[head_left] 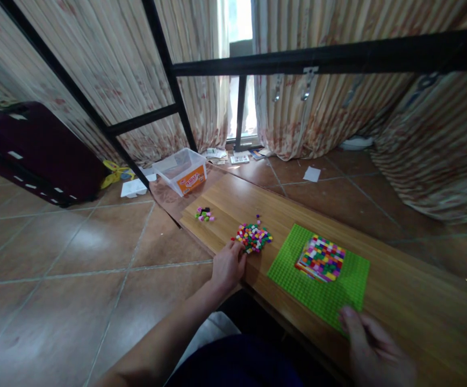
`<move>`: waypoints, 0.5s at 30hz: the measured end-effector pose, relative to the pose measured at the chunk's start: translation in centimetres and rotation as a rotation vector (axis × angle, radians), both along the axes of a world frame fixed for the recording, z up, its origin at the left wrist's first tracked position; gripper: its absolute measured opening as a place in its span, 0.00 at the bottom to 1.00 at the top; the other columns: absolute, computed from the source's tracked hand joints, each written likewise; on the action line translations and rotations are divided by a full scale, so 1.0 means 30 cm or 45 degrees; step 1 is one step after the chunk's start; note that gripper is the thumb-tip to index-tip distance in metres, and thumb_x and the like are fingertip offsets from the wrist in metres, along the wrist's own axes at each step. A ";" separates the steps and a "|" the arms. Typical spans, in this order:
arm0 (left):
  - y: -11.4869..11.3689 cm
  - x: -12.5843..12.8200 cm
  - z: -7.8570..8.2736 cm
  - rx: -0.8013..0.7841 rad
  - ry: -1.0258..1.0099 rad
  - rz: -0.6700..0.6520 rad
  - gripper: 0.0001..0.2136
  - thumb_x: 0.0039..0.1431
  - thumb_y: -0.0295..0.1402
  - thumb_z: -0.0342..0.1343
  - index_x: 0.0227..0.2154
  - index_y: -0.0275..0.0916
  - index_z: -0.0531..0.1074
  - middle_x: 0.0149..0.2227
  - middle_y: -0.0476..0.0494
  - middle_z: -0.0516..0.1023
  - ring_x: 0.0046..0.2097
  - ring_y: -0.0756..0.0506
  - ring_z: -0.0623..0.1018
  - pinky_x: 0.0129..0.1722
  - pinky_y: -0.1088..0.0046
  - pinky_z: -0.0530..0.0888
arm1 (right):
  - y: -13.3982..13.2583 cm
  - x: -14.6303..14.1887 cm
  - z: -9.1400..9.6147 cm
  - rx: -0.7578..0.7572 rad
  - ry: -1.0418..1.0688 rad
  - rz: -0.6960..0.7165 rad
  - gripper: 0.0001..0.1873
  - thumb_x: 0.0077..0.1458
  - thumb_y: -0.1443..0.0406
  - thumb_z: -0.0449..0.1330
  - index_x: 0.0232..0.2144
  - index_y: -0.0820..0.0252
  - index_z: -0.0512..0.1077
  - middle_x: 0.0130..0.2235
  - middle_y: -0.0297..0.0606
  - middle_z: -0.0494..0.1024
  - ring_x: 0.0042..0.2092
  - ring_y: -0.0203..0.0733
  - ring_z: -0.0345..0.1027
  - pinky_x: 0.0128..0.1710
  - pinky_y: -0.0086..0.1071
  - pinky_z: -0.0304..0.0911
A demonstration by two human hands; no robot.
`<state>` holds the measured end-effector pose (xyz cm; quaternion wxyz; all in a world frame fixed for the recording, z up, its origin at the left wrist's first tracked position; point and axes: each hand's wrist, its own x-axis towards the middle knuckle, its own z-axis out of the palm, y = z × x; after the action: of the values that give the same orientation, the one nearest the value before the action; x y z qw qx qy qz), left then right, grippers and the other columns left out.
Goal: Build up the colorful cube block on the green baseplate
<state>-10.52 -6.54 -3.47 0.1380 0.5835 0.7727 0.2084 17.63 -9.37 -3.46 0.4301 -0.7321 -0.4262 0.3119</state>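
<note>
My left hand point(229, 264) rests at the near edge of a heap of small, many-coloured toy bricks point(252, 238). Its fingers are curled together among the closest pieces, and what they grip is hidden. A green studded baseplate point(287, 264) lies to the right of the heap. On it stands a low square block built of multicoloured bricks point(322, 257), with layered sides. My right hand point(374, 344) is over the plate's near right corner, thumb and fingers pinched together. Whatever is between those fingers is too small or hidden to make out.
The wooden bench point(414, 290) carries a smaller group of pink, green and black bricks point(205, 214) at its far left. Beyond stands a clear plastic box point(180, 171) with an orange label. Black metal bars point(322, 62) cross ahead. A dark suitcase point(35, 153) is at left.
</note>
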 end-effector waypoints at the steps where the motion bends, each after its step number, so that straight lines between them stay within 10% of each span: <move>1: 0.000 -0.003 -0.001 0.006 -0.010 -0.002 0.04 0.62 0.29 0.55 0.38 0.42 0.73 0.42 0.45 0.76 0.41 0.45 0.78 0.42 0.72 0.72 | -0.004 -0.003 -0.007 0.033 -0.010 0.030 0.23 0.45 0.46 0.66 0.30 0.61 0.79 0.30 0.41 0.83 0.33 0.48 0.77 0.32 0.34 0.70; 15: 0.017 0.241 0.123 0.136 -1.384 -0.337 0.06 0.60 0.32 0.56 0.38 0.36 0.73 0.31 0.47 0.76 0.32 0.50 0.75 0.35 0.75 0.73 | 0.002 -0.102 0.076 0.339 0.024 0.356 0.15 0.56 0.53 0.62 0.29 0.58 0.78 0.31 0.38 0.80 0.32 0.39 0.73 0.33 0.28 0.68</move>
<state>-3.29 -6.02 0.21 0.5116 0.4904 0.4990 0.4987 14.56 -9.32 -1.19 0.4798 -0.5995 -0.5571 0.3164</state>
